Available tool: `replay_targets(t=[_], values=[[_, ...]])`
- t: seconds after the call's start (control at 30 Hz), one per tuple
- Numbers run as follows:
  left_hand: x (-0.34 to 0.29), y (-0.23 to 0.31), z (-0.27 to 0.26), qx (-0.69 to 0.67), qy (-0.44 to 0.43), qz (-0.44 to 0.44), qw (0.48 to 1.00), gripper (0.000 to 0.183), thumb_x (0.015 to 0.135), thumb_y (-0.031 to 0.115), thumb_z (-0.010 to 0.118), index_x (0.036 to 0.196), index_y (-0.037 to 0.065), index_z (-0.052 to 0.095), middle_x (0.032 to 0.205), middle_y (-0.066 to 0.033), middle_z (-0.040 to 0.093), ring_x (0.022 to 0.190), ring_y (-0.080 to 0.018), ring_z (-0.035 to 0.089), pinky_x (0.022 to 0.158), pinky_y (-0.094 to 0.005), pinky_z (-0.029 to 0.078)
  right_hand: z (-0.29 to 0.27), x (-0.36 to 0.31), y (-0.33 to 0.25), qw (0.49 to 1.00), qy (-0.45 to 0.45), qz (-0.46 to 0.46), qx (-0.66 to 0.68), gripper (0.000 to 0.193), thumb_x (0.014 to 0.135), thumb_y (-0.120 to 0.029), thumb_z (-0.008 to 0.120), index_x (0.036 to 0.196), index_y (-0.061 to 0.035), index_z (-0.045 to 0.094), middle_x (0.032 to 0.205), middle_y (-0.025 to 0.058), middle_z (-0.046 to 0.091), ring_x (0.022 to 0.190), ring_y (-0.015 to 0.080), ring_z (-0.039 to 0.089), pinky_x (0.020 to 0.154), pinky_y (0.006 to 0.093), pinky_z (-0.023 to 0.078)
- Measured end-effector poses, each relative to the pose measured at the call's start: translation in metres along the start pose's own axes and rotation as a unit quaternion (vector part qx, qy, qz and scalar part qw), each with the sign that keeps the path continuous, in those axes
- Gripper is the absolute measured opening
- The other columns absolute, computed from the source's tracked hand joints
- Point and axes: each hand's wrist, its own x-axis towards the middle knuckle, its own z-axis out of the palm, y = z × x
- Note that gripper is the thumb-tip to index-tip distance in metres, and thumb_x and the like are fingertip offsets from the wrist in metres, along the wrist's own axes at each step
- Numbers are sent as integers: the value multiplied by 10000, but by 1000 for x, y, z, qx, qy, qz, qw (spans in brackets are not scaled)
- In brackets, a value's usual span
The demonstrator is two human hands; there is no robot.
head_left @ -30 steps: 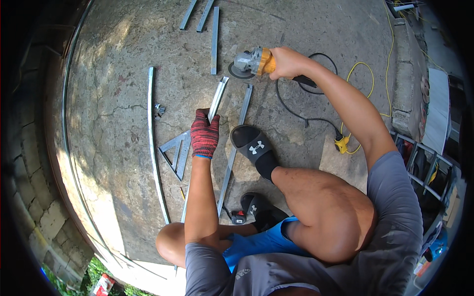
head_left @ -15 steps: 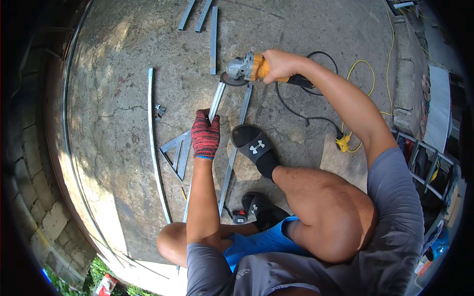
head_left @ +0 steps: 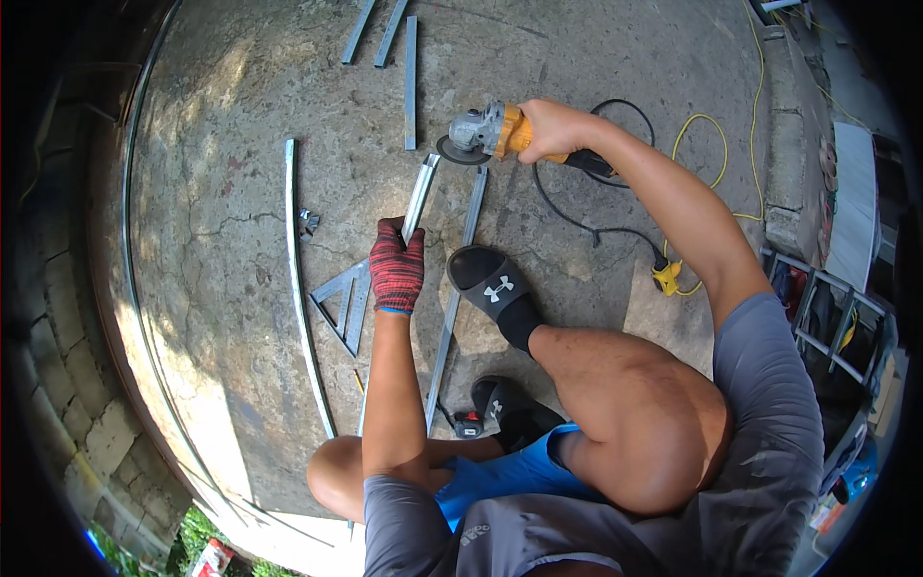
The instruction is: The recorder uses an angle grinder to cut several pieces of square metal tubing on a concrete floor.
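My left hand (head_left: 396, 266), in a red and black knit glove, is closed round a silvery metal channel (head_left: 420, 194) that points away from me. In my bare right hand (head_left: 560, 130) is a yellow and grey angle grinder (head_left: 500, 133), gripped by its body. Its dark disc (head_left: 463, 151) hangs just beyond the channel's far end, with a slight gap between them. Right of the gloved hand, another metal channel (head_left: 450, 306) lies on the ground beside my sandal (head_left: 490, 279). A triangular speed square (head_left: 344, 300) rests left of my left wrist.
A long metal strip (head_left: 297, 260) lies to the left, with small metal scraps (head_left: 309, 224) beside it. Several cut lengths (head_left: 411, 85) lie ahead. A black cord (head_left: 594, 231) meets a yellow connector (head_left: 666, 279) at right. A tape measure (head_left: 468, 424) sits by my feet.
The grinder has shifted slightly right, its disc coming away from the channel's end. My left hand and the channel have moved a little left and toward me.
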Motion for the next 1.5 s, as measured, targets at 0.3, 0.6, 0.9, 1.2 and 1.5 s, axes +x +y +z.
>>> replay_targets(t=[0.3, 0.6, 0.9, 1.2, 1.5], values=[[1, -6, 2, -17, 16, 17, 1000, 281, 940, 209, 751, 1118, 63, 590, 818, -189, 688, 724, -357, 677, 707, -455, 538, 4, 9, -6, 999, -35, 7, -15, 478, 637, -162, 833, 1042, 32, 670, 881, 170, 732, 797, 281, 713, 748, 393, 561], [33, -40, -12, 60, 114, 37, 991, 273, 939, 166, 726, 1185, 72, 657, 993, -220, 708, 940, -423, 678, 847, -519, 534, -5, -9, 23, 999, 41, 22, 16, 524, 622, -220, 850, 1045, 47, 695, 921, 206, 745, 848, 315, 730, 778, 399, 569], [35, -45, -6, 210, 193, -10, 958, 487, 865, 116, 737, 1335, 79, 610, 1316, -204, 596, 1193, -412, 588, 1023, -505, 483, -6, -36, 58, 995, 72, 48, 59, 524, 631, -220, 846, 1056, 42, 685, 911, 161, 742, 823, 273, 710, 787, 376, 558], [-54, -49, 46, 80, 111, 4, 991, 548, 829, 150, 761, 1345, 71, 591, 1306, -212, 601, 1227, -392, 572, 1053, -520, 460, -8, -70, 76, 989, 99, 69, 81, 490, 658, -209, 843, 1053, 30, 680, 900, 133, 733, 810, 240, 693, 792, 367, 550], [-92, -34, 78, 148, -103, -20, 983, 501, 798, 169, 753, 1278, 109, 626, 1174, -203, 631, 1101, -411, 625, 979, -509, 517, -6, -79, 83, 989, 103, 67, 77, 461, 682, -160, 856, 1063, 15, 664, 914, 97, 707, 820, 204, 659, 787, 355, 539]])
